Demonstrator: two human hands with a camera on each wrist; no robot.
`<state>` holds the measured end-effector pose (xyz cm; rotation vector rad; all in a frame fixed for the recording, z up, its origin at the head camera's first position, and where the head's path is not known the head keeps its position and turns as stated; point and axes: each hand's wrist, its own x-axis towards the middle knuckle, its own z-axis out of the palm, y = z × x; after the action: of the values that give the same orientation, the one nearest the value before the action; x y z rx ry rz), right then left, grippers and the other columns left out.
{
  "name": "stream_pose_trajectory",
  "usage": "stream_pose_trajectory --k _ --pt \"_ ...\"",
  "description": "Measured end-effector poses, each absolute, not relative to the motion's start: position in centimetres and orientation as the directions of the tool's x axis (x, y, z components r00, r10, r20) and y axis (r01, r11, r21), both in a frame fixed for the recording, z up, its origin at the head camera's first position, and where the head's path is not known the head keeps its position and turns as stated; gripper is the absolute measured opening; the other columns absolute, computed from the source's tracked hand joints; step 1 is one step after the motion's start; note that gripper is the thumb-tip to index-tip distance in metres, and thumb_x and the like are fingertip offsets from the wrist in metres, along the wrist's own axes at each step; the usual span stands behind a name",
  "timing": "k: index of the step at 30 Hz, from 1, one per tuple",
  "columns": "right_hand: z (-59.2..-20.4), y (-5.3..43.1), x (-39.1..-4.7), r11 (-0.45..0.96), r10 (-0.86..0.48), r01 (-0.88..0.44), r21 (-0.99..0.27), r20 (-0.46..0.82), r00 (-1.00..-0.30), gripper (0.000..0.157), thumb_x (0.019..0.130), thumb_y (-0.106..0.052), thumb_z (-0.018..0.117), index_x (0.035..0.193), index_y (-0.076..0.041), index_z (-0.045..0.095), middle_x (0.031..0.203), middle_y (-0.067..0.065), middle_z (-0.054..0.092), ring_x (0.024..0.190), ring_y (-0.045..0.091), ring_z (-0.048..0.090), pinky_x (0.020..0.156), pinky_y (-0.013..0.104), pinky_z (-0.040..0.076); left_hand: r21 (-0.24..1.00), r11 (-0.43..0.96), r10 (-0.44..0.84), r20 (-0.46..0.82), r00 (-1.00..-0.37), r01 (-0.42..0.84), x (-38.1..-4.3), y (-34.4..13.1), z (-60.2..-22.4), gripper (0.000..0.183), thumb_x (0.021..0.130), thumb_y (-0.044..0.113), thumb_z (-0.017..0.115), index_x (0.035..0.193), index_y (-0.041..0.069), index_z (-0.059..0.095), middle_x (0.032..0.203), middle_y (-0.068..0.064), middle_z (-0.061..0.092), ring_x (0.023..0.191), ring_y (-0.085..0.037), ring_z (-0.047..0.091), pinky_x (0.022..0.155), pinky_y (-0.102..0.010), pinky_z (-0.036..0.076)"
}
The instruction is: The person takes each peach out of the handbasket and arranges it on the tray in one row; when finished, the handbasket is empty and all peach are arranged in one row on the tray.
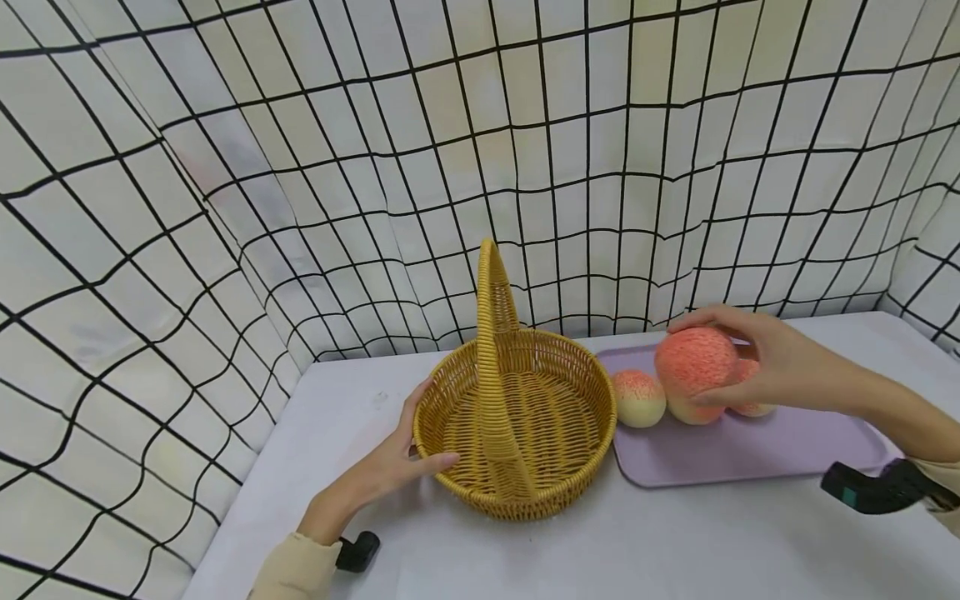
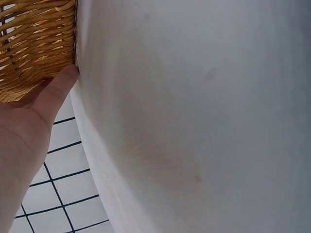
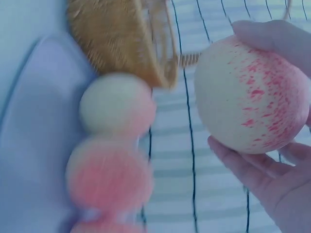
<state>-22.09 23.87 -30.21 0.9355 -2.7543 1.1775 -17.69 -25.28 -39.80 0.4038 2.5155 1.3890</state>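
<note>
My right hand (image 1: 757,358) grips a peach (image 1: 696,358), pink on one side and cream on the other, raised over the lilac tray (image 1: 720,458). Thumb and fingers wrap its sides in the right wrist view. Three more peaches sit in a row on the tray: one at the left end (image 1: 638,400), another partly hidden below the held peach, and a third (image 1: 753,409) half behind my hand. At the left, my left hand (image 1: 397,458) holds the side of a yellow wicker basket (image 1: 517,500), thumb over the rim, fingers along the outer wall. The basket's inside is bare.
The basket's tall arched handle (image 1: 491,358) stands upright across its middle. White walls with a black grid (image 1: 547,192) enclose the table's back and sides. The tray's left end lies close beside the basket on the white tabletop (image 1: 637,542).
</note>
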Motion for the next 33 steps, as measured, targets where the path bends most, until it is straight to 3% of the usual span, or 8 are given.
stream_pose_trajectory --k 6,12,22,24,27,29,32,33 --pt "-32.6 30.1 -22.8 0.597 -0.421 -0.518 -0.612 0.310 -0.852 0.081 0.070 -0.007 0.098 0.141 -0.017 0.058 0.132 -0.019 0.060 0.118 -0.009 0.051 0.086 0.010 0.045 0.863 0.492 0.352 -0.074 -0.933 0.117 -17.6 -25.4 -39.9 0.115 0.094 0.043 0.075 0.167 0.029 -0.012 0.172 -0.025 0.006 0.155 -0.045 0.025 0.122 -0.061 0.025" --pt "-35.2 35.1 -23.7 0.636 -0.297 -0.435 -0.637 0.318 -0.900 0.079 0.073 0.003 0.093 0.141 -0.012 0.055 0.126 -0.031 0.054 0.109 -0.015 0.048 0.077 0.004 0.044 0.861 0.499 0.343 -0.088 -0.935 0.102 -17.6 -25.3 -40.0 0.115 0.093 0.044 0.076 0.167 0.031 -0.012 0.172 -0.024 0.007 0.155 -0.043 0.026 0.122 -0.059 0.027" --pt "-39.4 39.2 -25.8 0.664 -0.273 -0.384 -0.642 0.270 -0.923 0.072 0.077 0.002 0.090 0.135 -0.022 0.056 0.122 -0.039 0.044 0.103 -0.020 0.042 0.074 0.005 0.045 0.867 0.488 0.347 -0.087 -0.934 0.101 -17.6 -25.3 -39.9 0.115 0.093 0.043 0.076 0.167 0.032 -0.012 0.172 -0.024 0.009 0.154 -0.043 0.028 0.122 -0.059 0.027" --pt "-40.0 39.4 -26.0 0.682 -0.275 -0.367 -0.633 0.243 -0.930 0.071 0.078 -0.001 0.090 0.136 -0.020 0.055 0.121 -0.041 0.042 0.103 -0.021 0.040 0.074 0.008 0.047 0.869 0.485 0.351 -0.086 -0.933 0.103 -17.6 -25.3 -39.9 0.115 0.093 0.042 0.076 0.167 0.032 -0.012 0.172 -0.024 0.009 0.154 -0.043 0.027 0.122 -0.059 0.026" --pt "-40.6 39.4 -26.2 0.706 -0.286 -0.351 -0.615 0.206 -0.936 0.070 0.079 -0.006 0.091 0.138 -0.017 0.054 0.119 -0.044 0.037 0.101 -0.021 0.036 0.083 0.035 0.059 0.866 0.489 0.350 -0.085 -0.933 0.104 -17.6 -25.3 -39.9 0.115 0.094 0.042 0.076 0.167 0.032 -0.012 0.172 -0.024 0.009 0.154 -0.043 0.027 0.122 -0.060 0.026" --pt "-40.9 39.3 -26.3 0.727 -0.288 -0.338 -0.598 0.182 -0.940 0.069 0.079 -0.010 0.092 0.137 -0.017 0.055 0.117 -0.046 0.035 0.099 -0.022 0.034 0.080 0.044 0.059 0.863 0.494 0.346 -0.090 -0.934 0.100 -17.6 -25.3 -39.9 0.115 0.094 0.042 0.076 0.167 0.032 -0.012 0.172 -0.024 0.009 0.154 -0.042 0.028 0.122 -0.060 0.027" --pt "-41.3 39.0 -26.3 0.733 -0.300 -0.350 -0.583 0.184 -0.936 0.068 0.078 -0.011 0.092 0.135 -0.015 0.056 0.116 -0.046 0.034 0.098 -0.022 0.035 0.078 0.044 0.058 0.859 0.502 0.343 -0.092 -0.935 0.099 -17.6 -25.3 -39.8 0.115 0.094 0.043 0.076 0.167 0.032 -0.012 0.172 -0.024 0.009 0.154 -0.042 0.028 0.122 -0.060 0.027" --pt "-41.4 38.9 -26.2 0.737 -0.301 -0.353 -0.577 0.187 -0.935 0.068 0.077 -0.011 0.093 0.134 -0.015 0.057 0.115 -0.047 0.034 0.098 -0.023 0.035 0.077 0.036 0.056 0.858 0.504 0.342 -0.093 -0.935 0.099 -17.6 -25.3 -39.8 0.115 0.094 0.043 0.076 0.167 0.032 -0.012 0.172 -0.024 0.009 0.154 -0.042 0.028 0.122 -0.061 0.026"
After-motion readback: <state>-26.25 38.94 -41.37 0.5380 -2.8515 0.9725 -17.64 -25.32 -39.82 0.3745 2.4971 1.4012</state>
